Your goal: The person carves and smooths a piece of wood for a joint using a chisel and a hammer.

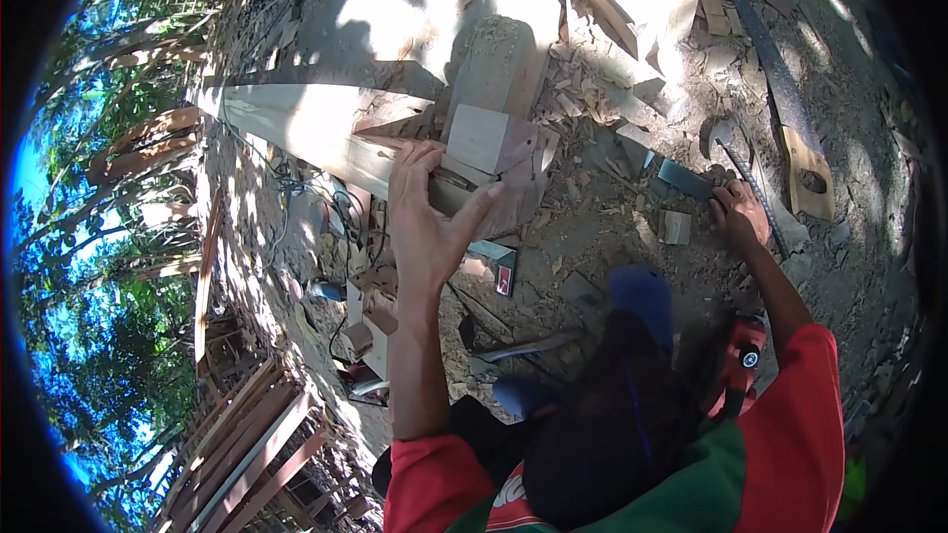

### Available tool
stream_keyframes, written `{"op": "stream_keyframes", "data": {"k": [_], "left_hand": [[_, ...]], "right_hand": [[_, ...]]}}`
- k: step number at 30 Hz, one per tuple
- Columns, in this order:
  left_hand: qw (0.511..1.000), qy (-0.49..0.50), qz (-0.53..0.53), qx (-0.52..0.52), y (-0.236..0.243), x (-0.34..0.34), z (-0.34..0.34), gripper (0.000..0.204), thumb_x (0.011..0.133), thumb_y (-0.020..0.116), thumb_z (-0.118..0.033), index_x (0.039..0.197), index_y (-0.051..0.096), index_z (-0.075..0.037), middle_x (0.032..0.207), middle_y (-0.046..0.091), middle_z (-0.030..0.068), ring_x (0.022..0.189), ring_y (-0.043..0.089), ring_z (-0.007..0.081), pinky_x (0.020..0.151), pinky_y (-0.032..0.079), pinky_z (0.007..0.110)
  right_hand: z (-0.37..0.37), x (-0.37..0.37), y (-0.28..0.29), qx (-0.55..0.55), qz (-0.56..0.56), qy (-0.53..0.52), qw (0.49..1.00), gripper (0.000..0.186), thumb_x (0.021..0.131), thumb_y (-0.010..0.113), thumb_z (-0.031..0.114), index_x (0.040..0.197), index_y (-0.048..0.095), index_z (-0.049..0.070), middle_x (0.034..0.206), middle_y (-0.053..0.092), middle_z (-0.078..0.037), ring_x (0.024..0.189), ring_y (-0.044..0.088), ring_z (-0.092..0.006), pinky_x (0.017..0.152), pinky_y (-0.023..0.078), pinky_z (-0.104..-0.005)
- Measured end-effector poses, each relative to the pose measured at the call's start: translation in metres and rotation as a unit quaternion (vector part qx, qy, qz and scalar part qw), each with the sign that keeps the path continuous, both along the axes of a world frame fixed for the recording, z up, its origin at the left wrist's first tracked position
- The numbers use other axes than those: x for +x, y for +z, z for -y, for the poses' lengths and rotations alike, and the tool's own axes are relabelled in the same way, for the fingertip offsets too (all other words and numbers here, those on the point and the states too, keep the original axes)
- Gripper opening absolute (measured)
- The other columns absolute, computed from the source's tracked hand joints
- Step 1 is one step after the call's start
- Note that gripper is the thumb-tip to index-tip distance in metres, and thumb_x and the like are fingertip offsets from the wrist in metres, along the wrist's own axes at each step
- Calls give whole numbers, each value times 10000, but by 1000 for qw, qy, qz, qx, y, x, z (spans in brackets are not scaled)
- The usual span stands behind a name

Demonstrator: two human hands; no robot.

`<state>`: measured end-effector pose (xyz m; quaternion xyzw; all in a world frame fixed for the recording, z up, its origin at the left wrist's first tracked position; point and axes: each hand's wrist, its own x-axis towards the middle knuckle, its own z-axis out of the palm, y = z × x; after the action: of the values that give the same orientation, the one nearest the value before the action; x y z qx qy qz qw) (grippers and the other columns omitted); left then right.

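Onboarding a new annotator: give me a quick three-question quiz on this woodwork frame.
1. True or false: the left hand rests on the wooden block.
2. What does the right hand grip? A) chisel B) hand saw C) red power tool
3. What litters the ground around the block?

Key: 1 true. 2 A. 3 wood chips and offcuts.

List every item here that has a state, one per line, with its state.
left hand: open, palm and fingers pressed on the wooden block
wooden block: resting on the beam
beam: lying flat
right hand: closed on the chisel
chisel: lying on the ground
handsaw: lying flat, unheld
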<state>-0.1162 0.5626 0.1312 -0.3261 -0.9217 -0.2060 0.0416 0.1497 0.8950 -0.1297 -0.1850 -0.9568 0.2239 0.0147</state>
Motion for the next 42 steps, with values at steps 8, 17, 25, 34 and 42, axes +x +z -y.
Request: {"op": "stream_keyframes", "data": {"k": [8,17,25,34,42], "left_hand": [[999,32,-24,4,-2,3,-6,596,699,884,-271,1131,637,56,1244,644,208,1271,545,382,1087,422,469],[998,38,24,43,-3,-1,-4,611,681,887,-265,1141,656,65,1246,644,218,1228,587,363,1062,450,448],[999,4,28,26,0,4,4,616,742,860,-255,1213,615,57,1308,605,222,1317,510,386,1110,397,467],[998,7,27,55,-2,1,10,580,742,851,-229,1192,639,71,1307,625,229,1336,518,394,1119,401,474],[1000,23,-2,19,-3,2,7,631,736,879,-308,1189,644,62,1294,627,233,1324,524,403,1103,419,476]], "right_hand": [[1,-1,-1,-7,-4,-2,1000,218,902,676,227,1074,692,95,1004,576,-103,1016,566,-309,851,494,-435],[-1,1,-11,8,5,1,1000,196,898,677,217,1053,688,98,992,578,-104,1013,566,-318,845,488,-442],[0,0,-9,7,-7,3,1000,201,900,674,214,1059,682,90,983,579,-110,1007,571,-323,857,484,-445],[-3,2,-21,7,-14,6,1000,242,909,671,205,1109,693,71,1029,616,-125,1020,597,-344,894,480,-454],[-8,5,-37,12,-36,14,999,227,902,670,177,1094,691,59,1007,615,-129,997,593,-345,878,478,-454]]}}
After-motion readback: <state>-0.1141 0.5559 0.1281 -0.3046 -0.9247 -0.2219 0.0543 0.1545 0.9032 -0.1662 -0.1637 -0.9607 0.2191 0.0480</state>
